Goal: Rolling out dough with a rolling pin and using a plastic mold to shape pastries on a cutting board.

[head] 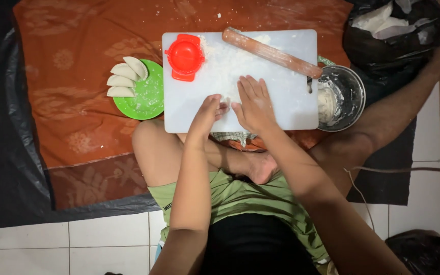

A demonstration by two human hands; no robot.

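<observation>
The left hand point(205, 115) and right hand point(253, 104) cover whatever lies between them on the white cutting board point(291, 102), so it cannot be told. The metal bowl point(350, 94), at three o'clock of the board, is partly hidden behind it. The black bag point(398, 30) at one o'clock is cut off by the top edge.

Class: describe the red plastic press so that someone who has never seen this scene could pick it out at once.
Find the white cutting board lying on the orange cloth. In its top left corner sits the red dumpling press, beside the heap of flour. It is the only red thing there, round and hinged, unlike the long wooden rolling pin.
</observation>
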